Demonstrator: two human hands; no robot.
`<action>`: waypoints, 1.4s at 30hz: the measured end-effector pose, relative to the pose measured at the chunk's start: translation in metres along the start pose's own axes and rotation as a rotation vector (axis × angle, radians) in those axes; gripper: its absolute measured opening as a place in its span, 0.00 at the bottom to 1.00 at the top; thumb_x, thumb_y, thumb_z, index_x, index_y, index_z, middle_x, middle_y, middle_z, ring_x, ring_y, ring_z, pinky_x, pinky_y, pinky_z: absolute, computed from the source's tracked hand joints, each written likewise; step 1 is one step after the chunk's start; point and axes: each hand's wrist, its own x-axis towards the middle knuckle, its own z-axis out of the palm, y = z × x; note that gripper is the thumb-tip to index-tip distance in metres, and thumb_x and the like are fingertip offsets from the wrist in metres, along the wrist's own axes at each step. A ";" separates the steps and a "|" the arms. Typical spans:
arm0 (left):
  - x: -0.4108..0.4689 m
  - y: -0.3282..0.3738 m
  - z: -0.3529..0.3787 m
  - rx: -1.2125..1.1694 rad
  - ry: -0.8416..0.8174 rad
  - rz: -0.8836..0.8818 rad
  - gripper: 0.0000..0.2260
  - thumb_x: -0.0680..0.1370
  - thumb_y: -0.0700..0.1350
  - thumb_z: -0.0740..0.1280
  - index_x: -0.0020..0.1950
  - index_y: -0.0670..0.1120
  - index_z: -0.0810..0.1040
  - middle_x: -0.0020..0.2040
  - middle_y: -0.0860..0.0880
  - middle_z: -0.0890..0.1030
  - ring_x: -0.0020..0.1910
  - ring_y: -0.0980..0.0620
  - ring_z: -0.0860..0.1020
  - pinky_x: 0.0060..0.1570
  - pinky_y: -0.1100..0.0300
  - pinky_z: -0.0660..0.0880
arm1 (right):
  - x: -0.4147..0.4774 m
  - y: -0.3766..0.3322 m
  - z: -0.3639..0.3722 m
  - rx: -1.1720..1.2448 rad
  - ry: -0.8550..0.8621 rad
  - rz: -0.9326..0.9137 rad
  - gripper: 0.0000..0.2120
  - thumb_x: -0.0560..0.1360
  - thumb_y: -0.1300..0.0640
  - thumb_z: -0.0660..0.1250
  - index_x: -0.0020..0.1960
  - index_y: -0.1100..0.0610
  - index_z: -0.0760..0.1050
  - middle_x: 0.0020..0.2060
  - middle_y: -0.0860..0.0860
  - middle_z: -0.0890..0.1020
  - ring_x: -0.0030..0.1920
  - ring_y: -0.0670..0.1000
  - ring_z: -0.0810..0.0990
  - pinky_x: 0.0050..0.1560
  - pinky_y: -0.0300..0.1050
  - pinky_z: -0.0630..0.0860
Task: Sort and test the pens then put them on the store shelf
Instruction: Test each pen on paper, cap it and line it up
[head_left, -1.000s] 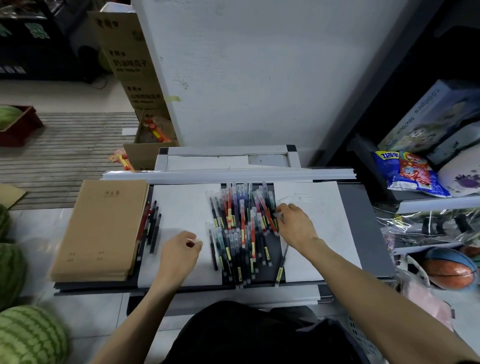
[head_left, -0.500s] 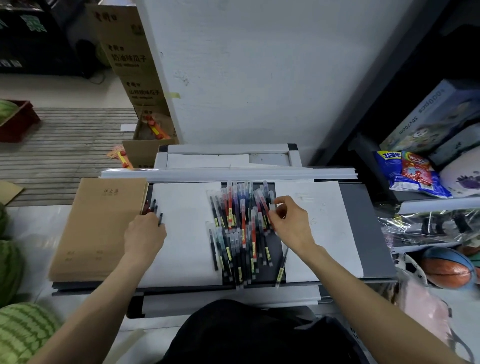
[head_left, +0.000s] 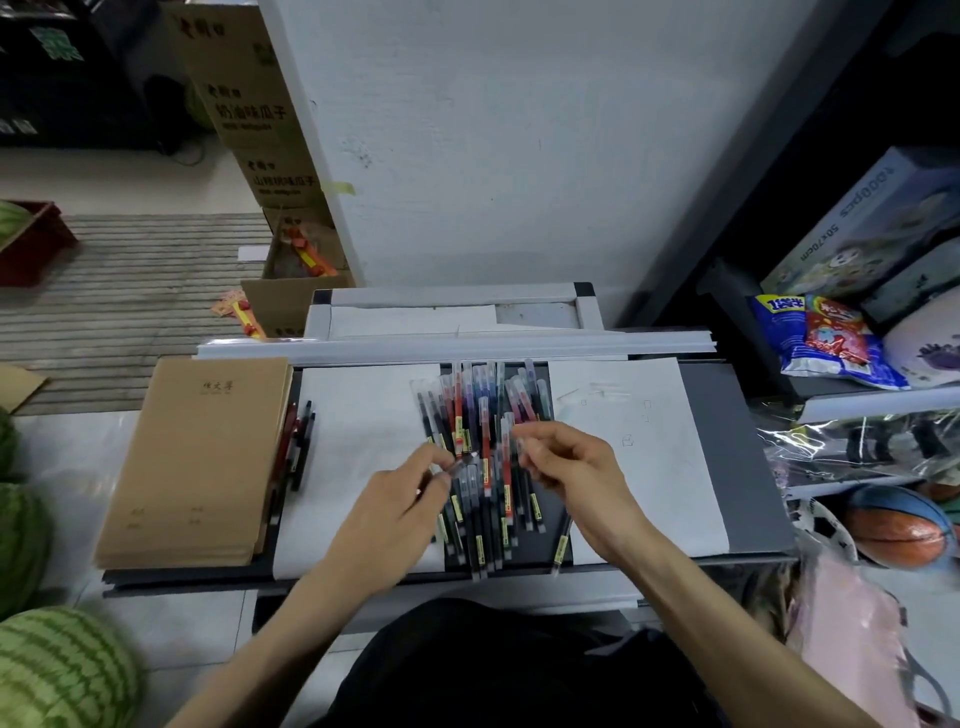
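- Testing step, by my reading: the left hand (head_left: 400, 504) and right hand (head_left: 569, 467) each pinch an end of one pen (head_left: 461, 466) over the pen pile (head_left: 470, 405), seemingly to uncap it.
- Next, I judge: a scribble on the paper sheet (head_left: 644, 467) at 3 o'clock.
- Counts: dozens in the pile; roughly five sorted pens (head_left: 300, 441) at 9 o'clock; two sheets.

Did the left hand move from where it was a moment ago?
Yes. The left hand went rightward, away from the stack of brown paper notebooks, over to the heap of clear plastic pens.
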 end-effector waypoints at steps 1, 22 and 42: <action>-0.002 0.005 0.002 0.011 0.000 0.032 0.07 0.87 0.47 0.59 0.54 0.55 0.75 0.25 0.53 0.68 0.25 0.55 0.64 0.28 0.59 0.61 | -0.003 -0.003 -0.002 -0.148 -0.027 -0.039 0.12 0.83 0.61 0.66 0.55 0.49 0.86 0.43 0.41 0.85 0.48 0.44 0.80 0.54 0.39 0.74; 0.000 -0.003 0.054 0.497 0.135 0.397 0.12 0.81 0.48 0.61 0.47 0.51 0.84 0.38 0.54 0.83 0.34 0.48 0.79 0.28 0.51 0.75 | -0.008 -0.007 0.011 -0.546 0.056 0.186 0.09 0.72 0.65 0.69 0.34 0.66 0.81 0.26 0.58 0.80 0.26 0.46 0.75 0.30 0.39 0.71; 0.049 0.008 0.093 0.241 -0.005 0.057 0.09 0.82 0.50 0.70 0.50 0.50 0.88 0.39 0.58 0.84 0.41 0.60 0.80 0.43 0.74 0.70 | 0.027 0.015 -0.073 -0.534 0.070 0.271 0.17 0.83 0.44 0.65 0.50 0.56 0.83 0.32 0.51 0.84 0.28 0.44 0.76 0.36 0.40 0.72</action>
